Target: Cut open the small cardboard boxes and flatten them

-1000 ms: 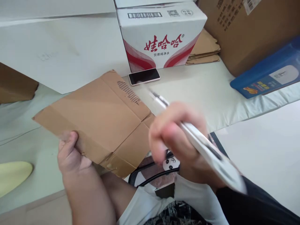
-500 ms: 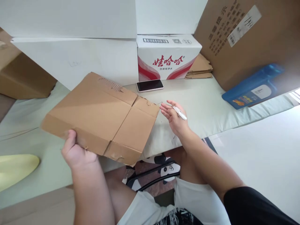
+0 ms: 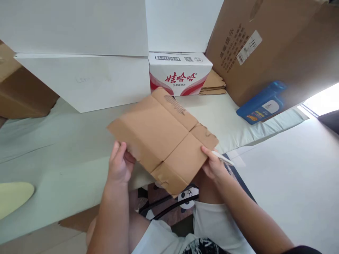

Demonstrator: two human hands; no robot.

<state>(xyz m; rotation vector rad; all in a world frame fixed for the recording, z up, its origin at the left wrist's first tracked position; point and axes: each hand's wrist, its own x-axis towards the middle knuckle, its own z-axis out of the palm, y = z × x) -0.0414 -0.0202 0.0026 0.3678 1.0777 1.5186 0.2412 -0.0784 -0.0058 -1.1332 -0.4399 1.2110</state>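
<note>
A flattened brown cardboard box [image 3: 159, 130] is tilted above the padded surface, with crease lines and torn flaps at its near right end. My left hand [image 3: 120, 164] is at its lower left edge, fingers curled and partly under it, thumb by the edge. With the thumb on top, my right hand [image 3: 214, 164] pinches the right edge. A slim white tool [image 3: 224, 158] also sticks out of that hand; its kind is not clear. The cardboard hides nearly all of the phone behind it.
A white and red drinking-water carton [image 3: 181, 77] stands at the back beside large white boxes [image 3: 84, 77]. To the right, a blue bottle [image 3: 261, 106] leans by a big brown carton [image 3: 246, 63]. Folded cardboard [image 3: 213, 84] lies between. A pale yellow object [image 3: 16, 197] is at left.
The cardboard has shifted right in view and now covers most of the phone. My right hand, earlier apart with outstretched fingers, has taken hold of its right edge. My left hand has moved right.
</note>
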